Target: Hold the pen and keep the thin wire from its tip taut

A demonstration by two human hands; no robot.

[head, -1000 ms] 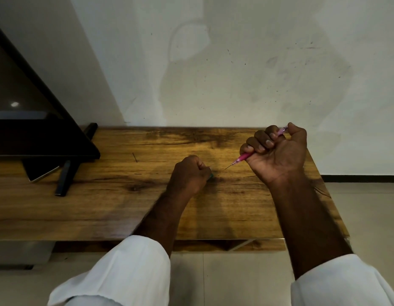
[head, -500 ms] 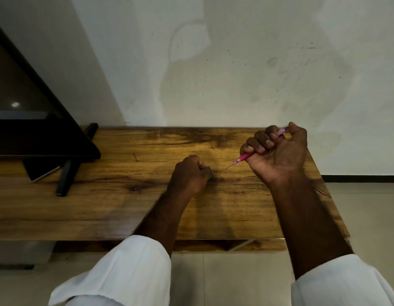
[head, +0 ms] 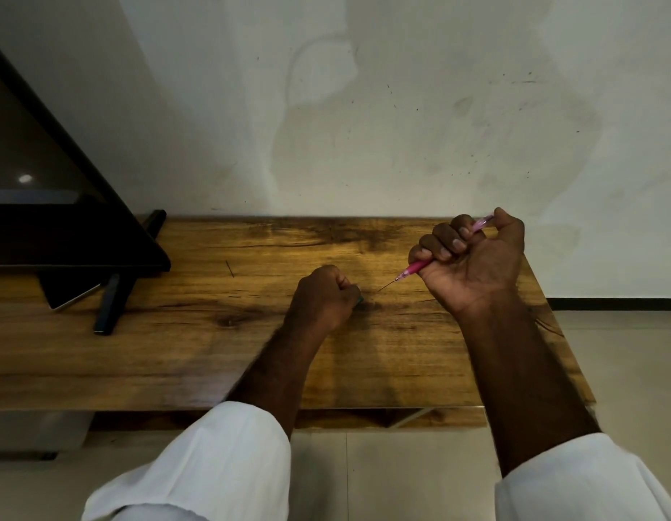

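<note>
At the far left a dark screen (head: 63,227) stands on the wooden table (head: 176,351), with a phone (head: 72,297) lying flat under its edge beside the black stand leg (head: 112,306).

Near the middle of the table, the left hand (head: 324,298) rests on the wood, clenched into a fist with the knuckles up. A small green thing (head: 360,300) peeps out at the thumb side of the fist, touching the tabletop; most of it is hidden, so what it is cannot be told, but the fingers seem to be curled round it.

To the right, the right hand (head: 473,257) is raised a little off the table and wraps all its fingers round a pink tool (head: 416,268), gripped like a dagger, with its clear end sticking out by the thumb. A thin needle (head: 387,285) juts from the tool's lower end and slants down to the left, its tip just short of the green thing.

Judging from this, the work is bringing the needle tip to the small piece. To do it well, the left fist should press the piece firmly on the wood so that it cannot roll. The right hand would do better braced, wrist or heel on the table, as a full-fist grip gives little fine control. The approach should be slow and along the needle's own line, with the tip kept away from the left thumb.
</note>
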